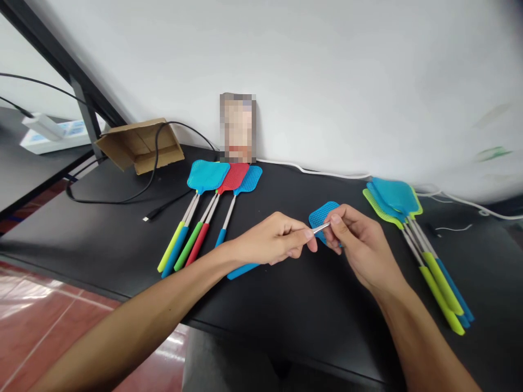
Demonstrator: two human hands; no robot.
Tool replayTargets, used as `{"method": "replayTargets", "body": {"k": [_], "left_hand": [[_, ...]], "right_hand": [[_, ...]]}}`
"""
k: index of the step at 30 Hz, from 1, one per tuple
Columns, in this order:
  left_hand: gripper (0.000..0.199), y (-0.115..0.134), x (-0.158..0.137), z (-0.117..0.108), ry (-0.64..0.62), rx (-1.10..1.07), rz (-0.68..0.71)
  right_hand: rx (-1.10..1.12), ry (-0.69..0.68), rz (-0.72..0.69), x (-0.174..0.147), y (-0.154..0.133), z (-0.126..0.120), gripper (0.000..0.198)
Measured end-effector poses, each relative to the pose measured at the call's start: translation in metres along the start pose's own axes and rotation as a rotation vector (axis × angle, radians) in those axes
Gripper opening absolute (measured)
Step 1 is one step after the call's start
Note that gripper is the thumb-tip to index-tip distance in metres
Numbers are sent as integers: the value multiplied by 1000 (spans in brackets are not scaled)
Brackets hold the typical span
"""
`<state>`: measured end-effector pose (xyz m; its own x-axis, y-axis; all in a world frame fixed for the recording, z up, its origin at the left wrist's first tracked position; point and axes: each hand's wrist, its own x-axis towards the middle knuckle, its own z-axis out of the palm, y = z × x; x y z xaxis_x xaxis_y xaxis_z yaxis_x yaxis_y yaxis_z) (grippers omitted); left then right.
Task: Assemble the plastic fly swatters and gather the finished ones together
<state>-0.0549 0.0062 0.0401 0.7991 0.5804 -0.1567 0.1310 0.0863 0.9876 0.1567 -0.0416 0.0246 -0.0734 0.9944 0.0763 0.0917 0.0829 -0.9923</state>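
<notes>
Both hands are on a fly swatter with a blue mesh head [322, 209], a silver rod and a blue handle end that shows below my left wrist. My left hand [281, 239] is closed round the rod. Close beside it, my right hand [355, 234] pinches the rod near the head and covers part of the mesh. To the left lie several fly swatters with blue and red heads [208, 175]. Another stack of fly swatters [394, 196], with blue and lime heads, lies to the right of my right hand.
The swatters rest on a black table [286, 305] against a white wall. An open cardboard box [143, 146], a black cable [157, 158] and a pixelated upright item [238, 128] are at the back. A white cable [318, 172] runs along the wall. A power strip [57, 133] sits far left.
</notes>
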Motion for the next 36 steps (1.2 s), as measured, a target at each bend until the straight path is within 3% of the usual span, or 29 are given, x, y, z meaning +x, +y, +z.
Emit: {"method": "replayTargets", "body": {"k": [4, 15, 20, 22, 26, 30, 36], "left_hand": [[41, 2, -3, 0, -55, -31, 22], [41, -1, -3, 4, -30, 5, 13], [41, -7, 3, 3, 28, 33, -13], [39, -9, 5, 2, 89, 34, -16], [34, -9, 9, -1, 275, -40, -14], [26, -6, 11, 0, 401, -175, -28], [35, -2, 8, 4, 269, -138, -28]], "right_hand": [[-305, -43, -95, -2, -6, -10, 41], [-530, -38, -219, -7, -2, 1, 42], [-477, -45, -97, 1, -1, -1, 48], [-573, 89, -38, 4, -1, -7, 52], [-1086, 441, 48, 5, 6, -19, 59], [-1361, 362, 70, 4, 22, -20, 77], [-1174, 267, 117, 11, 34, -27, 72]]}}
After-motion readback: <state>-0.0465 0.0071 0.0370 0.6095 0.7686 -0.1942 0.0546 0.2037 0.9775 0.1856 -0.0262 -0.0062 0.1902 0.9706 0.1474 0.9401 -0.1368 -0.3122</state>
